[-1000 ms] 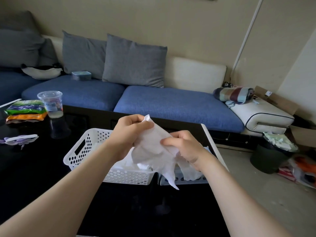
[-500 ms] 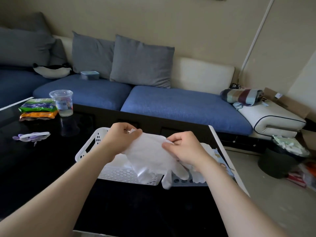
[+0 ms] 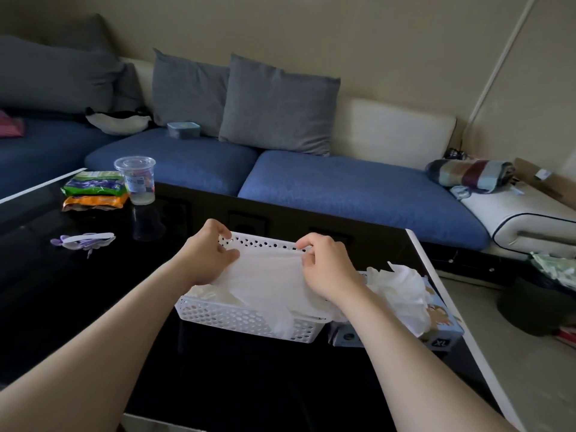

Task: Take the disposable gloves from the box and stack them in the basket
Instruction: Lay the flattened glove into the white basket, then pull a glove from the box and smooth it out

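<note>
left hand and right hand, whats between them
A white disposable glove, pinched at its edge by the left hand and the right hand, spread over the white basket, as the head view shows.

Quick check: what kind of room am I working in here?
Most likely a home living room: a blue sofa with grey cushions, a glossy black coffee table, and snack packets beside a plastic cup.

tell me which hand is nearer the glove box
Right. The right hand pinches the glove just beside the glove box; the left hand pinches it across the basket, farther off.
</note>
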A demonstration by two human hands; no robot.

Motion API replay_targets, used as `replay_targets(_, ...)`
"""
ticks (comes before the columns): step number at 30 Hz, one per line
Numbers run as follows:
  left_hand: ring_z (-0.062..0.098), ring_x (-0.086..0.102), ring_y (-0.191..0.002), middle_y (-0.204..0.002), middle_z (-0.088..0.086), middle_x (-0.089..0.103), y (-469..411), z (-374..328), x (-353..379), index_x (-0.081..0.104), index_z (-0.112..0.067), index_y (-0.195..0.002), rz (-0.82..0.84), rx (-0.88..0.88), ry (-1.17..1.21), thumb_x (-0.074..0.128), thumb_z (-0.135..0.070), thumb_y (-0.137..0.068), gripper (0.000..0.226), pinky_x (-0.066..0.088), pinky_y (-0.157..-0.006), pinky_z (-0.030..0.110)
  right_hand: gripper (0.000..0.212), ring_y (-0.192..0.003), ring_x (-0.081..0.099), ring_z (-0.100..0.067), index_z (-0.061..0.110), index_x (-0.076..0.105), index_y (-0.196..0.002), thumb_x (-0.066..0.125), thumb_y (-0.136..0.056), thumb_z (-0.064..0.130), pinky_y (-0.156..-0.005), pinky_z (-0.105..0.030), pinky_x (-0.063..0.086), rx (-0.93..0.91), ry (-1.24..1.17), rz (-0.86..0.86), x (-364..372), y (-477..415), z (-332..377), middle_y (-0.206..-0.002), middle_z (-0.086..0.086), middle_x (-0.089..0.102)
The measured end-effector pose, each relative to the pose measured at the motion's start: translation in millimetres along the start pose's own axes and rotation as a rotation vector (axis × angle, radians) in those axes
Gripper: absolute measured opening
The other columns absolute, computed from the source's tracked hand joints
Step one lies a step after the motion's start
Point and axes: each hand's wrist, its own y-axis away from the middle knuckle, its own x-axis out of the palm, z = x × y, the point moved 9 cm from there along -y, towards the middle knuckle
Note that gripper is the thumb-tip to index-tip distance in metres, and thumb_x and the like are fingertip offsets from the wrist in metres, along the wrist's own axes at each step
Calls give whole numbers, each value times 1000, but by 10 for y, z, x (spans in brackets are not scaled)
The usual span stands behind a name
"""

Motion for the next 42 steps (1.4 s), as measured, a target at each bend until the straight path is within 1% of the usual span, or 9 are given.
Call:
replay_targets(7,24,61,-76,-93,5,61,8,-27,-105,39,-25,-110,-182,126,-415,57,-19,-105,20,60,-71,50,39,-93,64,-23,21,56,-145,47,-110,7,-71,-35,46,-31,244,-18,148,-59,212,-114,-4,67)
replay_targets(16,16,50,-67,-90,0,52,23,-130,-81,50,-17,-100,-238,127,-761,67,-1,-95,25,35,-54,30,16,-96,62,-22,19,63,-114,68,-100,13,-79,-34,46,-125,504,-130,284,-162,419,-105,-1,69)
replay_targets(19,21,53,-96,-113,1,54,26,-241,-20,61,-21,-116,-210,186,-889,70,-6,-97,26,38,-63,31,17,-106,56,-25,20,66,-113,71,-97,16,-89,-37,44,-182,558,-199,195,-160,595,-112,-2,64)
replay_targets(24,24,56,-117,-130,0,54,28,-297,271,68,-28,-124,32,274,-869,67,-24,-102,23,52,-90,35,68,-115,64,-28,17,63,-135,74,-89,66,-86,-41,53,15,266,401,512,-11,506,-132,-6,63)
replay_targets(28,24,55,-126,-141,-3,51,54,8,462,61,-34,-138,305,96,-752,72,-52,-94,49,49,-107,44,78,-115,58,-24,22,52,-147,78,-86,63,-91,-38,52,67,334,621,638,176,290,-140,-3,54)
replay_targets(32,24,57,-120,-137,-2,52,58,0,433,58,-31,-135,273,81,-777,79,-56,-87,58,51,-102,42,79,-120,55,-25,24,51,-146,82,-84,61,-91,-39,50,7,317,524,568,182,339,-141,-2,53)
replay_targets(36,20,52,-108,-125,-2,49,120,-303,488,59,-29,-118,180,194,-805,72,-54,-93,38,49,-92,35,65,-113,61,-25,20,61,-137,70,-92,66,-81,-38,49,-24,298,346,245,194,420,-129,-3,59)
replay_targets(39,14,58,-97,-106,-7,65,207,-564,595,63,-28,-103,147,307,-696,62,-45,-102,18,50,-84,32,33,-87,67,-23,20,72,-116,58,-106,48,-67,-33,49,-26,219,139,-95,192,403,-100,-1,64)
replay_targets(42,9,61,-81,-87,-11,65,362,-777,848,66,-28,-93,242,364,-572,54,-51,-104,28,52,-76,33,20,-64,66,-19,21,73,-95,56,-106,25,-55,-32,54,-12,177,-20,-446,243,254,-80,1,69)
